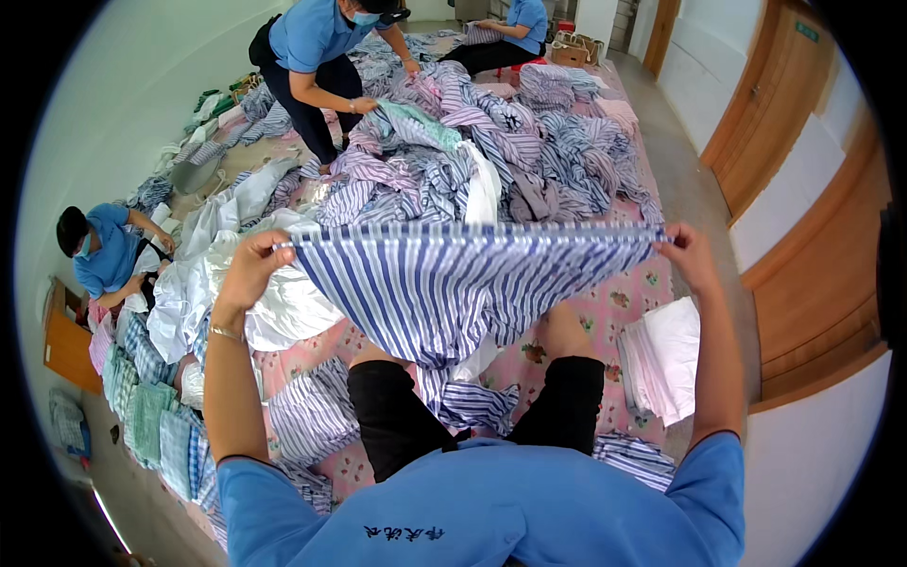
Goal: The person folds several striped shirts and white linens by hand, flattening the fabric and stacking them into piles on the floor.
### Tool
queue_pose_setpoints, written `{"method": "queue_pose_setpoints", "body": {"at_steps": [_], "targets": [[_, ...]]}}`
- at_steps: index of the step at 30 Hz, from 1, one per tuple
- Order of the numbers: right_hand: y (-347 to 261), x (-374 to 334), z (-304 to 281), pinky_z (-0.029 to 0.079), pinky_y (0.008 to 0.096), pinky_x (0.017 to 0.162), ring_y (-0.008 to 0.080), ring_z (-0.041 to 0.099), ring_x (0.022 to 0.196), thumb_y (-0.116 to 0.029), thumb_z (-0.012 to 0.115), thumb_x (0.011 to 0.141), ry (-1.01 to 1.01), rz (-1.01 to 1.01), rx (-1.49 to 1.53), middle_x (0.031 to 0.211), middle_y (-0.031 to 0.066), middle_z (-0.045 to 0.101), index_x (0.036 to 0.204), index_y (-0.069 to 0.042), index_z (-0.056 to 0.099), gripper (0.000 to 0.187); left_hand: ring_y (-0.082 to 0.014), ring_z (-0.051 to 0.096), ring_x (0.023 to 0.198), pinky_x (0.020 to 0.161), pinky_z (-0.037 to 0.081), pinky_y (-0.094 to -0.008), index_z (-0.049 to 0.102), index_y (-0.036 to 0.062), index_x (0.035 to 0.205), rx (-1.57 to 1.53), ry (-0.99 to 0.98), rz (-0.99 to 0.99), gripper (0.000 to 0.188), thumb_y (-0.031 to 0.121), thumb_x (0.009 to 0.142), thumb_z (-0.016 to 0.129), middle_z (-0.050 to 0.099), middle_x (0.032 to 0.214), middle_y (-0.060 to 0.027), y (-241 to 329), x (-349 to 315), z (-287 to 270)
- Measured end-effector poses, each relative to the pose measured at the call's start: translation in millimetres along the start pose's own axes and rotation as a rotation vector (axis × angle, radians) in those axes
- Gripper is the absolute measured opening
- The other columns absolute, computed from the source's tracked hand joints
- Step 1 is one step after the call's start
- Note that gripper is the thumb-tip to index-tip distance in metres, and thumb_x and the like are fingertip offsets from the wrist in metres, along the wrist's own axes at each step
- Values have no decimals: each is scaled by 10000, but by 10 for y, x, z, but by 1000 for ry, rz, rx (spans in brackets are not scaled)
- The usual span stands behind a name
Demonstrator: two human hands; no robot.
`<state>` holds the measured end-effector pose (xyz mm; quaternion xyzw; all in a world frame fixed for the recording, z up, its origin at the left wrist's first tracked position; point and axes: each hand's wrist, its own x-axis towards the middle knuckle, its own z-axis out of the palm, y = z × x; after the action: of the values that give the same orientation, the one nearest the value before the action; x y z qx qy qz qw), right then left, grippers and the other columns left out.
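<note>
A blue-and-white striped cloth (425, 283) is stretched sideways in front of me, its top edge nearly straight. At its left corner my left hand (253, 268) is closed in a pinch. The opposite corner is gripped by my right hand (690, 255), fingers pressed together. From that taut edge the cloth hangs down and narrows toward my knees, where its lower part lies bunched between my legs. Whether it is a garment or a flat piece, I cannot tell. Beyond it rises a large heap of striped laundry (416, 184), partly hidden by the cloth.
Folded white cloths (666, 359) lie right of my leg, and a folded striped cloth (312, 411) lies left. All rest on a pink floral sheet (635, 302). White fabric (283, 307) spreads left. One person (316, 47) bends over the heap; others sit left and far back. Doors (812, 255) line the right wall.
</note>
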<state>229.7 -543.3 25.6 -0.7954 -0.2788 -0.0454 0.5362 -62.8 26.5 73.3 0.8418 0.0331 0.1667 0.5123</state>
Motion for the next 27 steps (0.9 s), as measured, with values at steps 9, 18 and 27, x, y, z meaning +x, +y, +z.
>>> {"method": "queue_pose_setpoints", "body": {"at_steps": [9,18,27], "targets": [[-600,-561,-213,371,205,516,65,461,588,-11,554,806,366,-95,593,824,18,529,929,-52,515,136,-99,514,783,712,432,-243,459,32,1158,-650,608,434,358,-16,822,577,533,900,-30,520,-352,343],[-272,-97,924,449,262,668,143,534,729,-28,497,818,-849,-411,2111,874,54,553,868,-76,548,87,-127,544,745,740,480,-274,561,47,941,-694,-24,461,127,94,870,468,578,840,-30,783,262,1655],[-911,-465,1672,400,187,688,55,489,812,43,466,812,-231,211,898,958,5,510,1011,-50,514,226,-229,535,945,849,403,-297,530,20,889,-190,-199,497,156,12,776,637,533,986,-99,602,265,2753]]}}
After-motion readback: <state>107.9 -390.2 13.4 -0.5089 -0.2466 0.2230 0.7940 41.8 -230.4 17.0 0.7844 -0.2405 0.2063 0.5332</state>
